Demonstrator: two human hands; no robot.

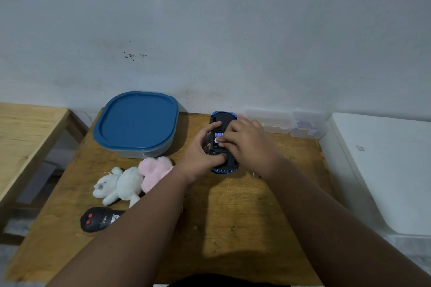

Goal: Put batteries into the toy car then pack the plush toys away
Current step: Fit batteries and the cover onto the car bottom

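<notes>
Toy car (223,121) upside down at frame centre, on wooden table (245,216). Left hand (200,158) grasps its left side and near end; right hand (247,142) fingertips press into battery bay, grip there unclear. White plush (119,184) and pink plush (155,170) lie left of centre, touching. Blue-lidded container (137,121) behind them; black remote (98,219) lower left.

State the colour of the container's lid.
Blue; the container lid shows clearly in the head view.

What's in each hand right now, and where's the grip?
Left hand steadies the upside-down toy car by its left side; right hand presses fingertips at the battery bay.
</notes>
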